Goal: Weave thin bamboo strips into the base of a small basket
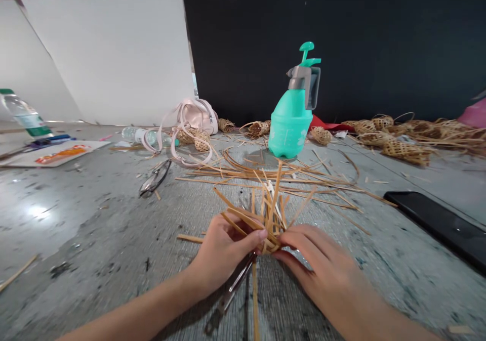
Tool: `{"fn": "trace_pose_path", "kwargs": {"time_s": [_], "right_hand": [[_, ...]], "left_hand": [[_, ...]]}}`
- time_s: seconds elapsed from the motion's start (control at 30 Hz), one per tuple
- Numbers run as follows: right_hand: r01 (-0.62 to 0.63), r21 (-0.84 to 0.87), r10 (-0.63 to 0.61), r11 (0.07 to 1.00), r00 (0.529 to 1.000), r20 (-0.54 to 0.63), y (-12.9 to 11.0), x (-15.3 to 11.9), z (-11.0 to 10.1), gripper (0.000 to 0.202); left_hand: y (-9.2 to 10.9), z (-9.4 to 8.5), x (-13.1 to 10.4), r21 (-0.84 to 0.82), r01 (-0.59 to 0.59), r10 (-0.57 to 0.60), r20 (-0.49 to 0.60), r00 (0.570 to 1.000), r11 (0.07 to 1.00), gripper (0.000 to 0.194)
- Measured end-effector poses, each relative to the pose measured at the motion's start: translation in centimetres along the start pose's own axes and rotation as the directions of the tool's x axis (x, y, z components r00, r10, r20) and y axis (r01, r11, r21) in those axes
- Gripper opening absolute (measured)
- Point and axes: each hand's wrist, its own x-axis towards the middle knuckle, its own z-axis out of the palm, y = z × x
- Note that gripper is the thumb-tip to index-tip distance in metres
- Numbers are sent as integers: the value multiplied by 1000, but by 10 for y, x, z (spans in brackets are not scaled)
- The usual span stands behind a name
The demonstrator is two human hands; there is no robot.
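Observation:
A small piece of woven strips (270, 240), with several loose ends fanning upward, is held low over the table between my two hands. My left hand (224, 250) grips its left side, the thumb pressed on the strips. At its right edge, my right hand (322, 265) pinches the weave between thumb and fingers. One long strip (255, 300) hangs down from the weave toward the near edge of the view. Beneath the weave, beside my left hand, lies a thin metal tool (231, 293); its upper end is hidden.
Loose strips (235, 173) lie beyond my hands, with a green spray bottle (289, 123) behind them. Glasses (155, 179) and a pink bag (199, 114) are left of it. A black phone (436, 224) lies right. Woven pieces (406, 151) sit at the back right.

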Motion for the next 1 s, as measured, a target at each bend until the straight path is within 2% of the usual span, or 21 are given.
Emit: {"fn": "trace_pose_path", "kwargs": {"time_s": [0.17, 0.3, 0.37, 0.47, 0.57, 0.73, 0.83, 1.0], "right_hand": [[37, 28, -38, 999, 997, 64, 1, 3, -4, 10], [-26, 77, 23, 997, 999, 39, 8, 12, -19, 7], [-81, 25, 79, 996, 995, 59, 17, 16, -27, 16], [-100, -8, 100, 995, 975, 198, 35, 20, -36, 21], [-72, 88, 42, 993, 951, 307, 46, 25, -40, 15], [-43, 139, 11, 989, 975, 223, 41, 30, -42, 16], [-15, 78, 2, 997, 986, 166, 34, 30, -40, 15], [10, -31, -6, 999, 995, 98, 27, 29, -38, 18]], "left_hand": [[0, -3, 1, 35, 16, -15, -16, 1000, 999, 9], [1, -3, 1, 43, 27, -27, 0, 1000, 999, 10], [2, -3, 0, 56, 34, -34, 0, 999, 998, 10], [4, -2, -1, 114, 34, -34, -1, 999, 993, 10], [5, -1, -1, 225, -12, 5, 31, 1000, 974, 8], [6, -1, -2, 312, -85, 53, 110, 993, 946, 12], [3, 0, -1, 359, -125, 76, 148, 986, 925, 12], [0, 1, -1, 391, -181, 134, 146, 980, 903, 11]]}}
